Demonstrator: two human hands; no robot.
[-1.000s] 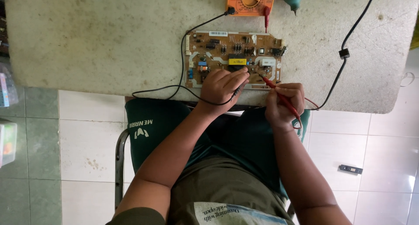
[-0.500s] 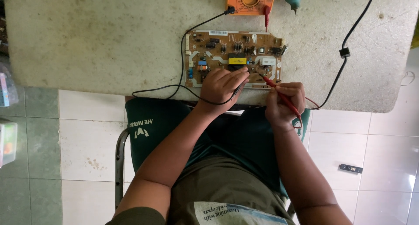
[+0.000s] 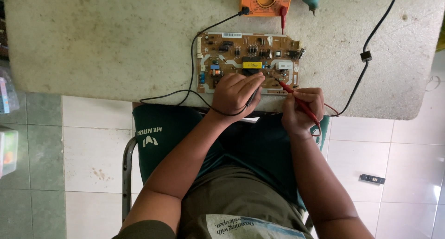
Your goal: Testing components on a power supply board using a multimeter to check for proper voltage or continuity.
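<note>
Circuit board [image 3: 245, 58]: brown, flat on the counter [image 3: 116, 44], directly ahead of both hands; its near edge lies under the fingers.
Left grip: the left hand [image 3: 236, 91] is clenched around a black probe [image 3: 252, 97]; the fingers are curled tight, and the tip points to the near middle of the board. If the tip touches the board, I cannot tell.
Right grip: the right hand [image 3: 301, 109] is closed around a red probe [image 3: 296, 97], held like a pen; the thin tip reaches forward and to the left, onto the near right part of the board.
Between the grips: a small gap; the two hands do not touch each other.
Black lead [image 3: 192, 58]: runs from the left grip in a loop to the left, then forward along the board's left edge.
Multimeter [image 3: 266, 0]: orange, beyond the board, far ahead of both grips.
Black cable [image 3: 366, 58]: lies on the counter to the right of the right grip.
Chair [image 3: 153, 137]: dark green cover, below the hands.
</note>
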